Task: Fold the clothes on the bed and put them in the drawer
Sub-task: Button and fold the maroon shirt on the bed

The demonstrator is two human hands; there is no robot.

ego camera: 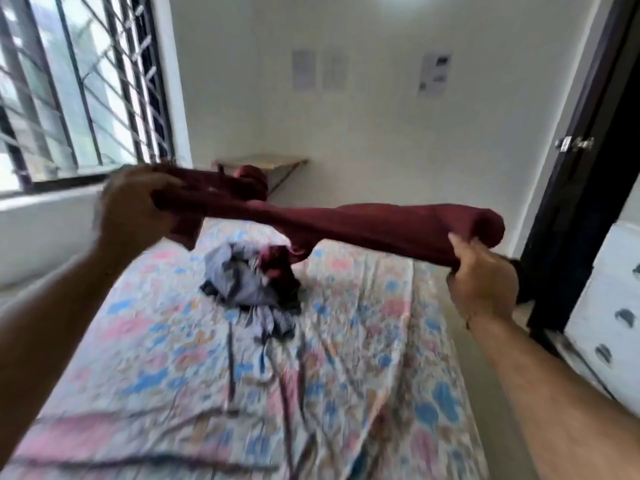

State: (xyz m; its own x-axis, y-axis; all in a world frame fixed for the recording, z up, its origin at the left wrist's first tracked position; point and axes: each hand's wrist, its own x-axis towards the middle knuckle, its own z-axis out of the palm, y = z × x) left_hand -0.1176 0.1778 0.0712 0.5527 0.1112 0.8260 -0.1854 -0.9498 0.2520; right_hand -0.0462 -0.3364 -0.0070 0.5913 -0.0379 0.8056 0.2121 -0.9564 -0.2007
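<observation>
Item 1. Dark maroon cloth garment (363, 226), bunched into a long twisted band and held in the air above the bed, running from ten o'clock to three o'clock across the view. One tail droops at its middle toward the pile below. What kind of garment it is cannot be told; the picture is blurred.

Item 2. Left hand (133, 206), at ten o'clock, fingers curled round the left end of the maroon garment.

Item 3. Right hand (479, 275), at three o'clock, gripping the right end from beneath, cloth bulging over the knuckles.

Item 4. Heap of unfolded clothes, grey-blue checked fabric with some dark red in it (249, 278), lying at the centre of the bed, just under the held garment and apart from it.

Item 5. Bed with a floral sheet in pink, blue and white (363, 341), creased, filling the lower half from five to eight o'clock.

Item 6. White drawer unit with dark handles (609, 306), at four o'clock beside the bed; the likely destination.

Handling note, as judgement: the step is opening out the garment for folding. It would go best if the hands find true edges or corners, shake out the twist, lay it flat on bare sheet clear of the heap, then smooth before folding.
</observation>
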